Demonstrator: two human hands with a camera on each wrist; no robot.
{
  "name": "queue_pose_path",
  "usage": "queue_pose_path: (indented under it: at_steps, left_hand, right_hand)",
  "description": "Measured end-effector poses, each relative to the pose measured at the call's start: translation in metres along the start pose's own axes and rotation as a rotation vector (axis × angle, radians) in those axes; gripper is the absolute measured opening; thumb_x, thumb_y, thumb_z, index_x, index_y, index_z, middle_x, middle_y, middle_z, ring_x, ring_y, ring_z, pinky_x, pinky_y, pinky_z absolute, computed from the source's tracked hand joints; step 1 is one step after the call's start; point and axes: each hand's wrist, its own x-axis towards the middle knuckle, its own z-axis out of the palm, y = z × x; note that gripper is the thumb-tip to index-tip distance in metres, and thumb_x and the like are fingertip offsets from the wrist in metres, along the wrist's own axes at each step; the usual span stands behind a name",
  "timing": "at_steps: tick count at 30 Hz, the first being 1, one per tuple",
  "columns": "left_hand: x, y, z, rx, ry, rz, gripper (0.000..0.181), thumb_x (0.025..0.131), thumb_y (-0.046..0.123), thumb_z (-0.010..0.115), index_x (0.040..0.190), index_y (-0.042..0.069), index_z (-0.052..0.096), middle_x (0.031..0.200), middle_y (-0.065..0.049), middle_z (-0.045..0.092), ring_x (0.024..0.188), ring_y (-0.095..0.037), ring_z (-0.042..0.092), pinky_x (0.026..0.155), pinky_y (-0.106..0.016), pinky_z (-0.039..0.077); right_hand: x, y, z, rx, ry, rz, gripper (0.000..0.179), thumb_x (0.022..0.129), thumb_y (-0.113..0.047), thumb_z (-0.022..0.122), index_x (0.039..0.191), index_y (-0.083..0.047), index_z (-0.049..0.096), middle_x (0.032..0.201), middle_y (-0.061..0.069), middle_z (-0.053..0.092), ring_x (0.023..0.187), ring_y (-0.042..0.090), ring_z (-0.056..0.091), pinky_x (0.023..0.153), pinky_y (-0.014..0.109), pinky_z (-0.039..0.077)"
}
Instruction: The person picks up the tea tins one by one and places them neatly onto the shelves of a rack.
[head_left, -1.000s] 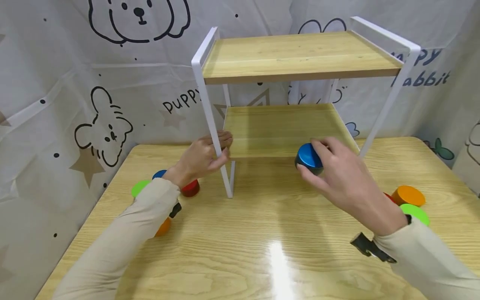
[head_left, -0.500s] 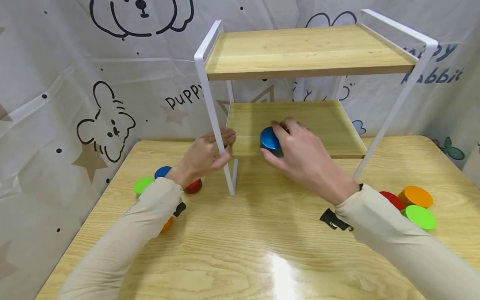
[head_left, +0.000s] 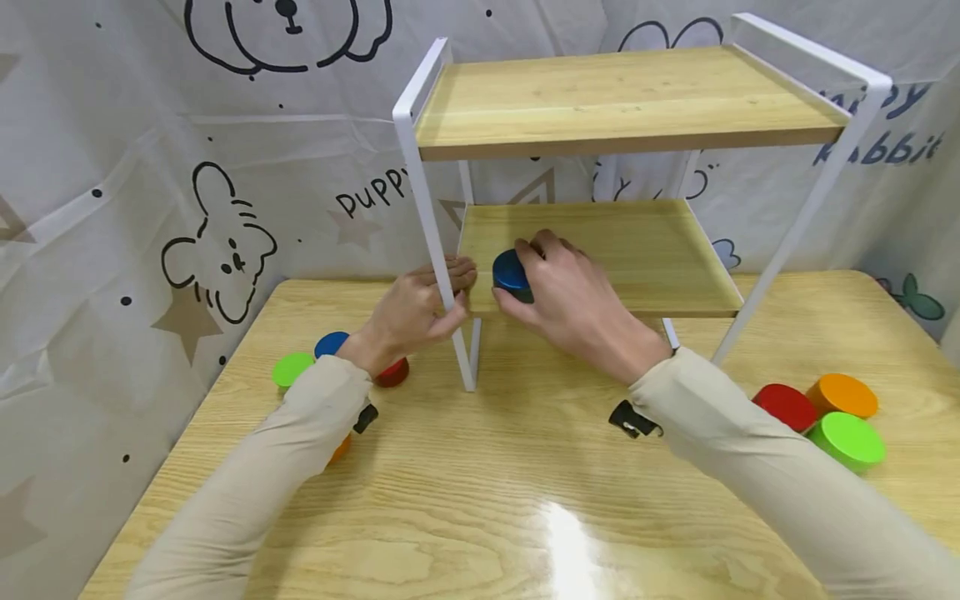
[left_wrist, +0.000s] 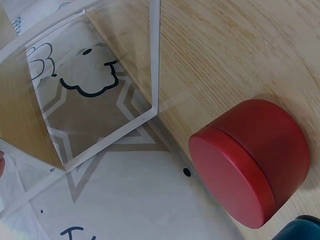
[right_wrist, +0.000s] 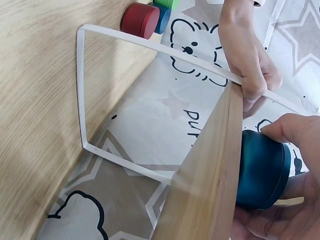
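A two-tier shelf rack with wooden boards and a white metal frame stands on the table. My left hand (head_left: 420, 308) holds the rack's left front post (head_left: 429, 217), with the thumb in front and the fingers reaching behind it. With its thumb and fingers, my right hand (head_left: 573, 304) grips a round blue tin (head_left: 510, 275) at the left end of the lower board (head_left: 660, 258). In the right wrist view, the blue tin (right_wrist: 262, 170) sits right at the board's face, beside the left hand (right_wrist: 250, 65).
Left of the rack are green (head_left: 292, 368), blue (head_left: 330, 343), red (head_left: 392, 372) and orange (head_left: 340, 450) tins, partly behind the left arm. Red (head_left: 785, 407), orange (head_left: 843, 395) and green (head_left: 849, 442) tins cluster at right. The upper board (head_left: 630, 100) overhangs the lower one.
My right hand has carried the blue tin leftward, from the front right of the lower board to its left end. The left hand has stayed at the post. The head view has shifted slightly.
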Motion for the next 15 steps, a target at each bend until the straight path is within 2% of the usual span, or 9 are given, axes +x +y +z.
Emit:
queue_pose_path:
  at_steps: [7, 11, 15]
  left_hand:
    - [0.0011, -0.0007, 0.0018, -0.009, 0.027, 0.011, 0.037, 0.089, 0.011, 0.043, 0.099, -0.009, 0.071, 0.103, -0.023, 0.07, 0.101, -0.034, 0.068, 0.095, -0.04, 0.052]
    - [0.0006, -0.0003, 0.0031, -0.017, 0.03, 0.016, 0.037, 0.089, 0.012, 0.042, 0.098, -0.009, 0.071, 0.103, -0.023, 0.07, 0.1, -0.034, 0.068, 0.096, -0.039, 0.052]
    - [-0.0001, -0.0008, 0.0042, -0.019, 0.04, 0.013, 0.038, 0.089, 0.012, 0.042, 0.099, -0.009, 0.071, 0.102, -0.024, 0.07, 0.1, -0.034, 0.068, 0.094, -0.04, 0.053]
  right_hand:
    - [0.002, -0.0034, 0.0052, 0.022, 0.005, 0.0, 0.057, 0.092, -0.038, 0.059, 0.128, 0.006, 0.056, 0.115, 0.023, 0.057, 0.086, 0.032, 0.063, 0.072, 0.043, 0.058]
    - [0.0017, -0.0041, 0.0083, 0.039, -0.006, 0.019, 0.059, 0.092, -0.039, 0.059, 0.132, 0.003, 0.053, 0.119, 0.022, 0.056, 0.089, 0.033, 0.063, 0.073, 0.043, 0.058]
    - [0.0018, -0.0036, 0.0108, 0.1, -0.013, 0.031, 0.065, 0.091, -0.04, 0.061, 0.139, 0.002, 0.045, 0.124, 0.023, 0.054, 0.095, 0.033, 0.063, 0.077, 0.044, 0.057]
